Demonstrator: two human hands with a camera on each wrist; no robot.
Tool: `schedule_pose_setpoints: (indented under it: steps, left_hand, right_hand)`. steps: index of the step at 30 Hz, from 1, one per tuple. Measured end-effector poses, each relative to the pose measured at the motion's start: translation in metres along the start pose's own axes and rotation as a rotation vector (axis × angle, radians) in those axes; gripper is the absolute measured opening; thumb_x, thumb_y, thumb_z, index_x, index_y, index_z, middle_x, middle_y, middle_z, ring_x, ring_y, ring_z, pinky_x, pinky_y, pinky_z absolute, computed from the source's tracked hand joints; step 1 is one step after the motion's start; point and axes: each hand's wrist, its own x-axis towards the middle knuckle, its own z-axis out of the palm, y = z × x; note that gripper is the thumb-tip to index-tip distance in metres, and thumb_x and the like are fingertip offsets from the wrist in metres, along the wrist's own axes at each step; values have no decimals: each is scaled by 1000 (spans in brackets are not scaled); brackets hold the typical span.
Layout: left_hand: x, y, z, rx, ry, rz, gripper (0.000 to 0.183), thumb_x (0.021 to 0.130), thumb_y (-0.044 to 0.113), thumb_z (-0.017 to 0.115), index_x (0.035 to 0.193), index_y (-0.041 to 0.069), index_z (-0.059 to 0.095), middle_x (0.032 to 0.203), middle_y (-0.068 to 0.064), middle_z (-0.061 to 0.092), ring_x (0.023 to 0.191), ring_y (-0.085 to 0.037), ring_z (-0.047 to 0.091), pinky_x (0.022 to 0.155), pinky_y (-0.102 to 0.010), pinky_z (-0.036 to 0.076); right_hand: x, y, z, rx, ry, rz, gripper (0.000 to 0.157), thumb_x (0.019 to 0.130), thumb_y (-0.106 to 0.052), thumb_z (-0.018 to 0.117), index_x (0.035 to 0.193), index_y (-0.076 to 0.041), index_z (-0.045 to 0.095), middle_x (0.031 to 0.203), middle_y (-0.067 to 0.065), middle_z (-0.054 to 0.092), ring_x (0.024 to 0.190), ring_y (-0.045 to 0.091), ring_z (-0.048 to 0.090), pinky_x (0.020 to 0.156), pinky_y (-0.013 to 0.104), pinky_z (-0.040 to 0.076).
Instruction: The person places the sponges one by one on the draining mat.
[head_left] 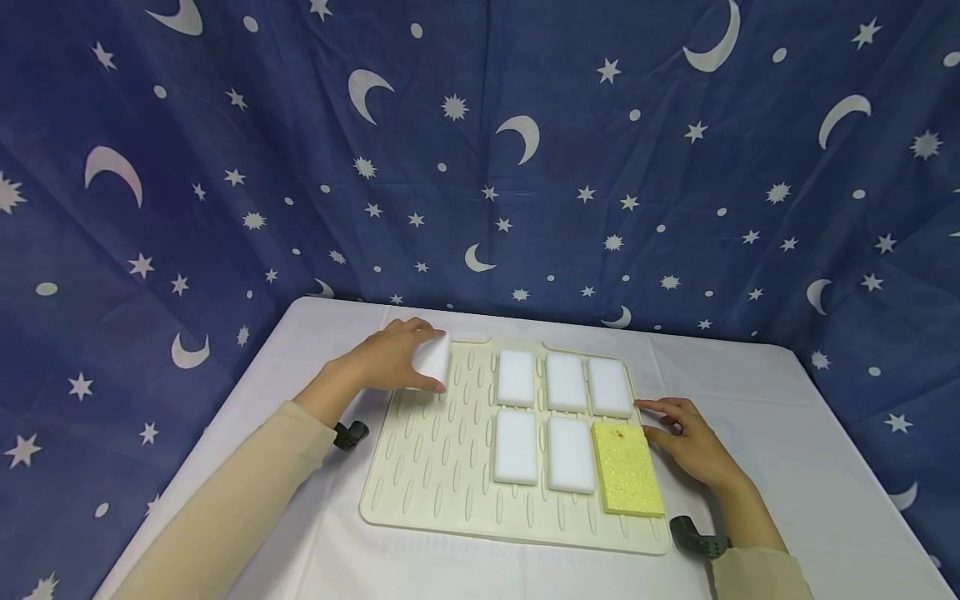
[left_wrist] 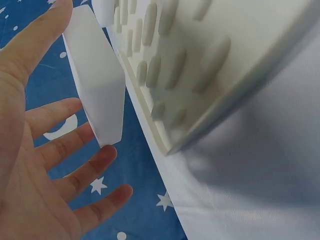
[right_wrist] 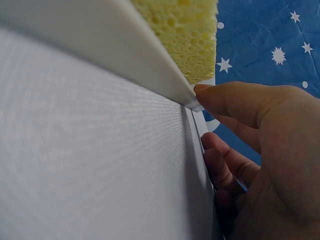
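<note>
My left hand [head_left: 392, 358] pinches a white sponge block [head_left: 435, 360] between thumb and fingers at the far left corner of a cream ribbed mat [head_left: 429, 510]. In the left wrist view this block [left_wrist: 97, 75] is tilted, with the thumb on one end and fingertips at the other. At the mat's right side, my right hand [head_left: 692, 442] rests with loosely bent fingers beside a yellow porous sponge [head_left: 630, 475]. In the right wrist view the thumb [right_wrist: 225, 100] touches the mat's edge, just by the yellow sponge [right_wrist: 182, 37].
Several white sponge blocks [head_left: 515, 446] lie in two rows on the mat's middle and right, the yellow sponge ending the near row. A white cloth [head_left: 780, 475] covers the table. Behind it hangs a blue curtain [head_left: 555, 225] with moons and stars.
</note>
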Motion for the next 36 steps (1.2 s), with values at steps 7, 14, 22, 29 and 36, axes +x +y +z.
schedule_pose_setpoints:
  steps: [7,14,22,29,36]
  left_hand:
    - [5,10,4,-9,0,-7,98,63,70,76,143,21,48,142,0,46,127,-28,44,103,-51,40]
    - [11,19,12,-1,-7,0,99,63,69,77,144,21,47,144,-1,45,127,-27,43,103,-50,40]
    - [18,27,19,21,-6,9,97,64,70,76,144,23,47,143,0,45,126,-26,44,103,-48,41]
    - [23,33,25,29,-15,-3,99,63,71,75,145,24,46,144,0,44,128,-27,42,103,-50,40]
    - [28,38,33,54,-7,-24,98,63,73,74,144,24,47,142,1,45,126,-26,43,101,-49,41]
  right_hand:
    - [0,1,0,3,-2,12,47,91,-36,67,134,-19,59,134,13,41,112,27,44,88,42,37]
    - [0,2,0,-5,7,-3,46,91,-35,67,133,-20,59,133,12,42,111,26,44,87,41,37]
    - [1,2,0,-13,-2,14,48,90,-39,66,134,-21,59,134,12,41,111,26,43,87,43,37]
    - [2,1,0,-3,2,3,46,90,-36,67,133,-20,59,133,12,41,111,26,43,88,42,36]
    - [1,2,1,-1,3,-2,46,90,-35,67,133,-20,59,132,12,42,111,26,43,88,41,36]
